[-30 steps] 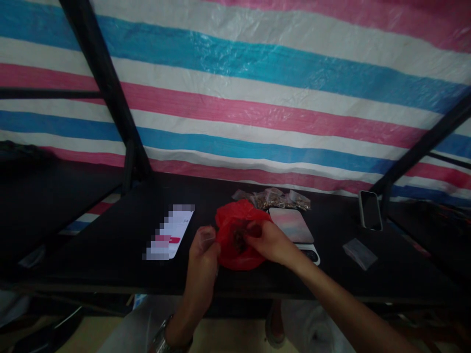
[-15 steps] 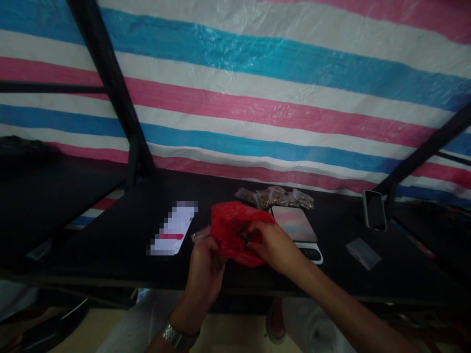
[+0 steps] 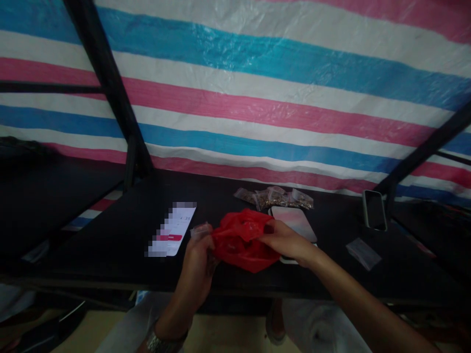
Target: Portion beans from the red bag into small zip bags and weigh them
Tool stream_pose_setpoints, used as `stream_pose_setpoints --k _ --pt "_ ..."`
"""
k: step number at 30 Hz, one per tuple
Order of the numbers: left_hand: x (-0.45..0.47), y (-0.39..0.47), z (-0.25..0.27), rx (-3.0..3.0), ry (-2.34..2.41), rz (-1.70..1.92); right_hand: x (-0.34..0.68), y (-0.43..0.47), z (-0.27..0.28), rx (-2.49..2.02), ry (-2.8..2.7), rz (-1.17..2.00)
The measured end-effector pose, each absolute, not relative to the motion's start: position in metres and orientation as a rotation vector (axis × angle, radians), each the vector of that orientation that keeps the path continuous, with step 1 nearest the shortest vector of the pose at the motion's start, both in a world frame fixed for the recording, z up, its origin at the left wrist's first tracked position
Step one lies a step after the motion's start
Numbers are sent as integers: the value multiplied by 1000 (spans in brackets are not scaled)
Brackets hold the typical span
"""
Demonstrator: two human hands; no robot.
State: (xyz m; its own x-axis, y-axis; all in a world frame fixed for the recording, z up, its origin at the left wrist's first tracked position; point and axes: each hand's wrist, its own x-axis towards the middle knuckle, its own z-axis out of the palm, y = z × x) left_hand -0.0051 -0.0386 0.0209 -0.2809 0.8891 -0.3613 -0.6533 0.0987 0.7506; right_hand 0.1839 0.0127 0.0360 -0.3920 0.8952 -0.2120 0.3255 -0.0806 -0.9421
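Observation:
A crumpled red plastic bag [image 3: 246,247] hangs between my hands above the front of the black table. My left hand [image 3: 199,252] is closed on the bag's left edge, and a small clear zip bag [image 3: 201,230] pokes out of the same grip. On the other side, my right hand [image 3: 285,239] pinches the red bag's right rim between thumb and fingers. What lies inside the red bag is hidden by its folds. Just behind my right hand sits a small flat scale [image 3: 294,218], its front part covered by the hand and bag.
Several filled zip bags [image 3: 275,197] lie in a row behind the scale. A lit phone or screen [image 3: 174,230] lies to the left. At the right are another phone [image 3: 374,211] and a flat clear zip bag [image 3: 363,253]. Black posts [image 3: 110,83] and a striped sheet [image 3: 257,98] stand behind.
My right hand has come out of the red bag's mouth and now grips its right rim. The bag has sunk a little and its mouth has folded partly over. My left hand moved slightly left.

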Motion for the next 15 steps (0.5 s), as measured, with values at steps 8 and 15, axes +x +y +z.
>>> stream_pose_setpoints --k 8,15 --pt "14 -51 6 604 1197 1484 184 5 17 -1633 -2099 781" --pt "28 -48 1 729 1307 1587 181 2 22 -1707 -2098 691"
